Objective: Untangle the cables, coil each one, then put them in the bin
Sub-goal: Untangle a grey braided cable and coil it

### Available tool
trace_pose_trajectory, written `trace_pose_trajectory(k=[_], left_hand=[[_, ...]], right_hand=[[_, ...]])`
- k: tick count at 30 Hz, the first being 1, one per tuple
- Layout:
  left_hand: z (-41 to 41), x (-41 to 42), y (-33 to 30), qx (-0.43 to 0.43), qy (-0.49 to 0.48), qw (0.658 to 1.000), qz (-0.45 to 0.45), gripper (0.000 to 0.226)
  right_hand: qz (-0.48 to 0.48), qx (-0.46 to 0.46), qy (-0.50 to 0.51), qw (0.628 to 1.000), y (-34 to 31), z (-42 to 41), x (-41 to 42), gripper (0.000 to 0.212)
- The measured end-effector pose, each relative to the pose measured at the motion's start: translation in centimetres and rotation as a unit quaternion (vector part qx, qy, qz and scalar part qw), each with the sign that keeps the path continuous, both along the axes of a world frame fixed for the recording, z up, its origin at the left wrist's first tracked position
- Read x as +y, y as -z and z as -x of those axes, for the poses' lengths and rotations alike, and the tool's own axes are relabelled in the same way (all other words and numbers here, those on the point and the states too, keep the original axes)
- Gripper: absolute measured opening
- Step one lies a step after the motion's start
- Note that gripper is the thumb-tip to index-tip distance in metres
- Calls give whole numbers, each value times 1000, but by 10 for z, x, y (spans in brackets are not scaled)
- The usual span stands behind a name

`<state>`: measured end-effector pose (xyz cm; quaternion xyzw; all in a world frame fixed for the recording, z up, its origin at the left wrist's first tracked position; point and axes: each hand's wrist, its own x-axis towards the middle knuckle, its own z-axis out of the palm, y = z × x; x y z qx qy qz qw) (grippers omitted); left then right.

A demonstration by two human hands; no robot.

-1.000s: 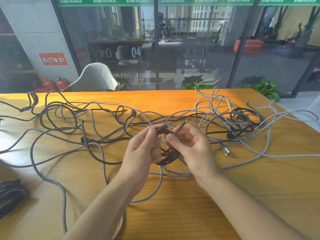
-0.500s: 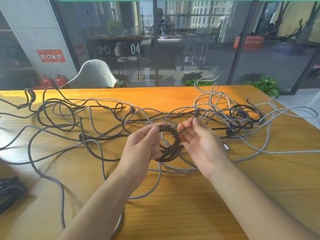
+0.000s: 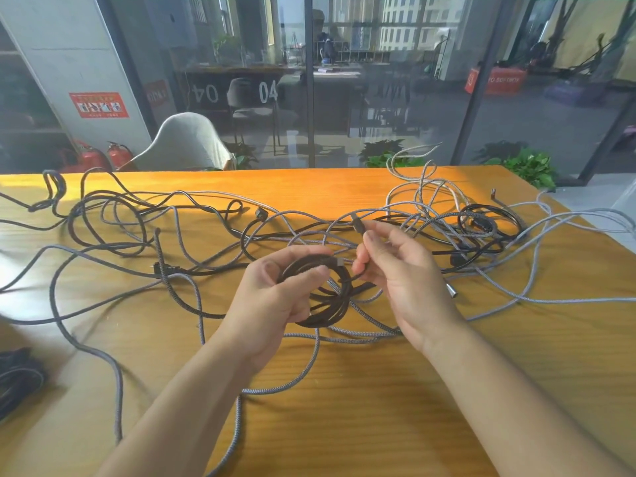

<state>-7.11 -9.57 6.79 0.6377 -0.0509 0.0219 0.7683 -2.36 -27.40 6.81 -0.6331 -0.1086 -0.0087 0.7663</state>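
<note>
A small coil of dark cable (image 3: 330,301) hangs just above the table's middle, and my left hand (image 3: 275,297) grips its left side with thumb and fingers curled round the loops. My right hand (image 3: 402,273) pinches the coil's free end, whose plug (image 3: 358,223) sticks up past the fingertips. Grey braided cables (image 3: 179,290) and black cables (image 3: 113,222) lie tangled across the wooden table (image 3: 395,390) behind and beneath both hands. No bin is in view.
A dense knot of black and grey cable (image 3: 481,232) lies at the right rear. A dark bundle of cable (image 3: 17,380) sits at the table's left edge. A white chair (image 3: 182,142) and a glass wall stand behind the table.
My right hand has drawn the cable's end up and to the right, away from my left hand. The coil in my left hand now shows as a fuller ring.
</note>
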Motion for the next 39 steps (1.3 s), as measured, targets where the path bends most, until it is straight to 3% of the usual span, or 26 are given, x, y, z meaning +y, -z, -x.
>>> trace_pose_trajectory(k=[4, 8, 12, 19, 29, 39], left_hand=[[-1, 2, -1, -15, -7, 1000, 10, 24], [-2, 4, -1, -9, -20, 999, 31, 13], [-3, 4, 2, 6, -31, 999, 13, 21], [-4, 8, 4, 9, -39, 999, -5, 8], [-5, 6, 9, 6, -27, 999, -42, 13], [-3, 4, 3, -14, -14, 1000, -22, 15]], right_hand=[[95, -53, 35, 994, 5, -3, -7, 10], [234, -161, 40, 958, 6, -5, -14, 14], [283, -192, 28, 939, 3, -3, -19, 14], [286, -167, -26, 943, 1, 0, -20, 13], [297, -183, -41, 936, -2, 2, -22, 12], [329, -162, 46, 929, 7, -2, -16, 6]])
